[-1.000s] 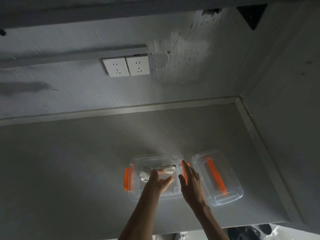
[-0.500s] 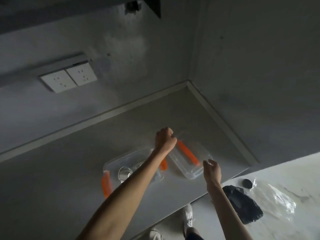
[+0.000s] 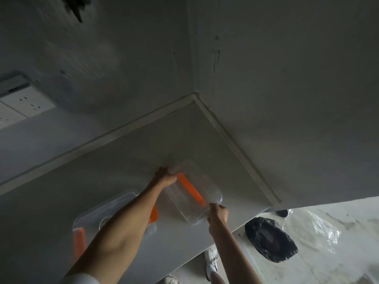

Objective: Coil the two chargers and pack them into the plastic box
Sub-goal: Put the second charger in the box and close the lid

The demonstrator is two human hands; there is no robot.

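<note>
The clear plastic lid with an orange handle strip is tilted up off the grey counter. My left hand grips its far end and my right hand grips its near corner. The clear plastic box with orange side clips sits to the left, partly hidden under my left forearm. A pale coiled charger shows faintly inside the box. I cannot make out a second charger.
The counter ends in a wall corner behind the lid. White wall sockets sit at the far left. Below the counter's edge lie a black bag, clear plastic wrap and my white shoe on the floor.
Both hands left the box and moved right to the lid. They have taken hold of its two ends and raised it. The camera has swung to the right.
</note>
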